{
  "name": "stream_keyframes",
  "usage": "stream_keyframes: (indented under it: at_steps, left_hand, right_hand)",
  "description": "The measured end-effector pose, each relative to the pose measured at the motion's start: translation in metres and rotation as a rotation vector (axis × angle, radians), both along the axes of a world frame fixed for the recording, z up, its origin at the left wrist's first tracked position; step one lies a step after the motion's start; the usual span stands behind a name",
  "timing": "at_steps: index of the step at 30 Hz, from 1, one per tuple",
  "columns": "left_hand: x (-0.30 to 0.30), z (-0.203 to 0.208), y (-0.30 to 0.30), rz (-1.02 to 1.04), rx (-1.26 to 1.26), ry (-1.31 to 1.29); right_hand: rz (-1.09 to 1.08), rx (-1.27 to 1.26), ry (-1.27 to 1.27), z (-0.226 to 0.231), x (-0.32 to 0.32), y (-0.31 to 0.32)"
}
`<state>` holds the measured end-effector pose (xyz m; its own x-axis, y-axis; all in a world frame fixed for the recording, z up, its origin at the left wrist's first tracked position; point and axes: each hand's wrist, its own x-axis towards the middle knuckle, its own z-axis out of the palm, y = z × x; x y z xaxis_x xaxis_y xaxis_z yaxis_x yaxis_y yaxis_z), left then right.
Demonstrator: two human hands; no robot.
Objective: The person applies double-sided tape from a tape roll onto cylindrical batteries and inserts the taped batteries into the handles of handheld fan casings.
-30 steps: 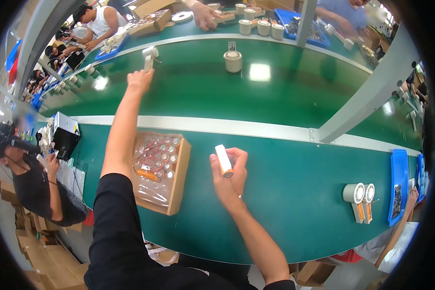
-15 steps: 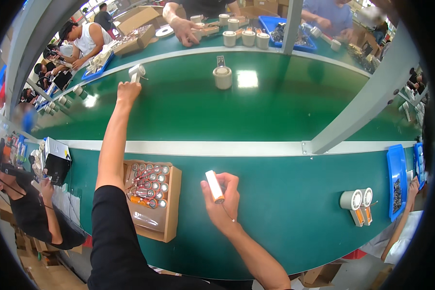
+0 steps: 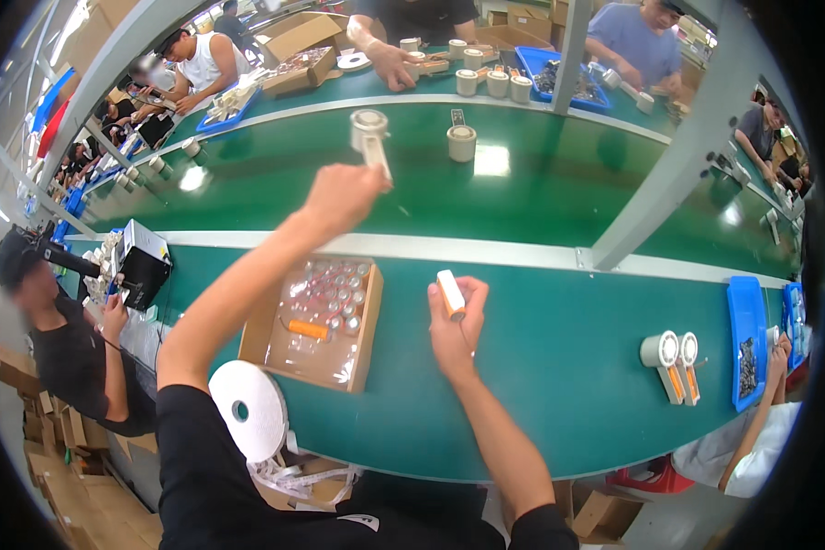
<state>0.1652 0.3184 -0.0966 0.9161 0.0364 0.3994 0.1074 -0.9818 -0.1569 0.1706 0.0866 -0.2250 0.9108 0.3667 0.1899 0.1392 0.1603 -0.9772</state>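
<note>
My left hand (image 3: 344, 199) reaches over the far green surface, its fingers closed on the handle of a small white fan (image 3: 368, 128) with a round head. My right hand (image 3: 456, 335) is above the near table, wrapped round an orange cylindrical battery (image 3: 450, 295) with a white strip along its side. Left of it stands an open cardboard box (image 3: 368, 332) with several upright batteries, red wires and one orange battery (image 3: 309, 329) lying on clear plastic. Another white fan (image 3: 462, 144) stands beyond my hands.
Two fans (image 3: 667, 353) lie at the right, near a blue tray (image 3: 747, 312) of small dark parts. A white tape roll (image 3: 247, 412) is by my left arm. A grey rail (image 3: 513, 252) and slanted post (image 3: 651, 183) divide the surfaces. Co-workers sit around.
My left hand has come back toward me and rightward, carrying the fan off the far surface. My right hand still holds the battery. The view has shifted, bringing the tape roll into sight.
</note>
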Motion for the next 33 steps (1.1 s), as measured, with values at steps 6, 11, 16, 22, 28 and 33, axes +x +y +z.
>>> stream_keyframes:
  at_steps: [6,11,16,22,28,33]
  left_hand:
    - [-0.074,-0.006,-0.142,-0.219,0.025,-0.164]
    - [-0.131,-0.032,-0.226,-0.267,-0.092,-0.229]
    - [-0.173,-0.078,-0.266,-0.267,-0.106,-0.165]
    - [-0.191,-0.102,-0.289,-0.285,-0.256,-0.205]
    - [-0.191,-0.106,-0.295,-0.347,-0.436,-0.315]
    - [-0.187,-0.107,-0.267,-0.389,-0.555,-0.502]
  right_hand:
    - [-0.083,0.29,0.265,0.014,0.003,-0.018]
    - [-0.155,0.263,0.249,0.024,-0.008,-0.086]
    - [-0.129,0.184,0.164,0.023,-0.031,-0.154]
    - [0.0,0.023,0.176,0.021,-0.051,-0.194]
    - [0.033,0.037,0.217,0.018,-0.057,-0.203]
    - [0.021,0.066,0.168,0.013,-0.062,-0.204]
